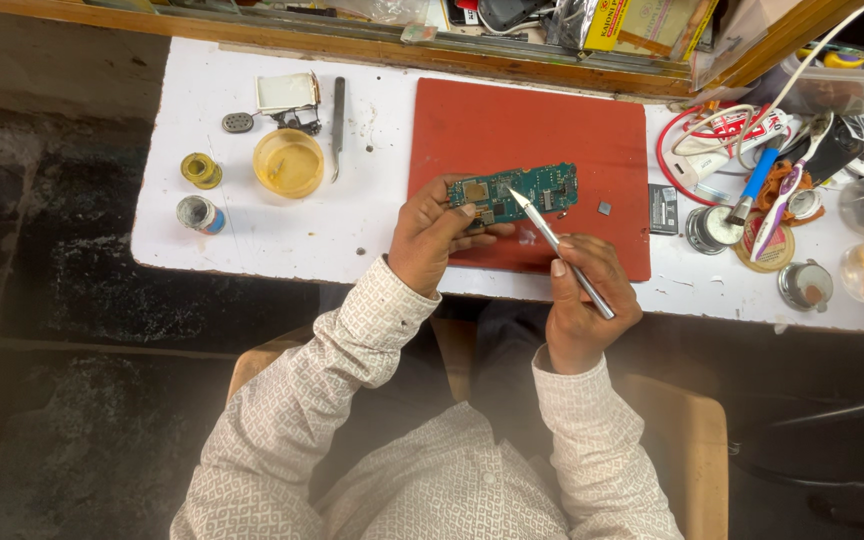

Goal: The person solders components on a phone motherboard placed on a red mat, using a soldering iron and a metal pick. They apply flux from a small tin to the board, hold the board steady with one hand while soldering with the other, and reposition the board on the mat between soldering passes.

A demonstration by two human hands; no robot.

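The left hand (430, 235) pinches the left end of the board (515, 192); the right hand (582, 300) grips a knife (560, 250), tip touching the board's middle. The board sits at frame centre on the red mat (472, 120), long axis left-right, slightly tilted. It looks light, stiff and fragile; best held by its edges.

Probably an electronics repair workshop: circuit board (518, 191), solder spool (200, 170), cluttered workbench (282, 240).

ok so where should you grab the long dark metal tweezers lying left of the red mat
Pinch the long dark metal tweezers across the two thin arms around mid-length, coming straight down from above: they lie flat and narrow on the white table, beside the round yellow dish, hands clear.
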